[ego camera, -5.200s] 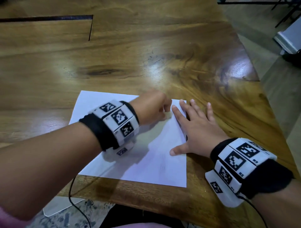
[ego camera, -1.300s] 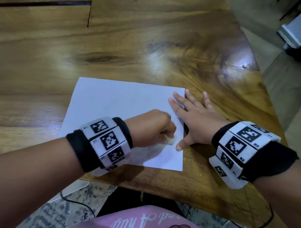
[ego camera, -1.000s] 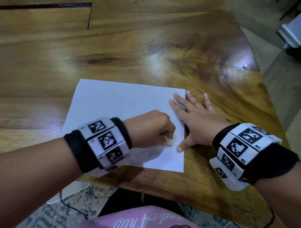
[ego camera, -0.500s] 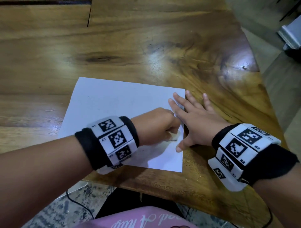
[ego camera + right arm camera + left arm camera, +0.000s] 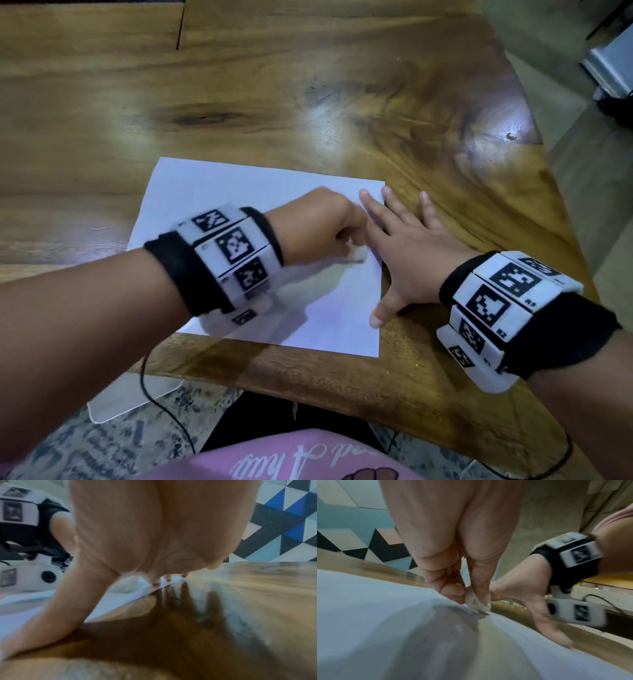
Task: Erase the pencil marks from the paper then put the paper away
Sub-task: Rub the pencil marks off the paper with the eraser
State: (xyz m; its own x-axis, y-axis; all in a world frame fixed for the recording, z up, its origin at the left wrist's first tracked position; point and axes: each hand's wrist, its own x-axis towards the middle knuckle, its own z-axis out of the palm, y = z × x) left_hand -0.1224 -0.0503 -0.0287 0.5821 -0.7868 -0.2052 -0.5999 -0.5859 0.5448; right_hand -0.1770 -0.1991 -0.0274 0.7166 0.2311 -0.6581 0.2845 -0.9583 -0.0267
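Observation:
A white sheet of paper (image 5: 239,192) lies flat on the wooden table (image 5: 308,85) near its front edge. My left hand (image 5: 322,226) is curled over the sheet's right part and pinches a small white eraser (image 5: 473,601) between thumb and fingers, its tip pressed on the paper (image 5: 368,608). My right hand (image 5: 407,246) lies flat with spread fingers across the paper's right edge, thumb on the sheet and outer fingers on the wood. In the right wrist view the right hand (image 5: 154,540) presses down at the paper's edge (image 5: 120,599). Pencil marks are too faint to make out.
The table's front edge (image 5: 342,377) runs just below the paper, and its right side slants off toward the floor. A thin black cable (image 5: 161,407) hangs below the edge over a pale flat object (image 5: 130,397) on the patterned floor.
Over the last second my left hand with the eraser has slid up and to the right along the sheet, close against my right index finger. The right hand has stayed pressed flat on the paper's edge.

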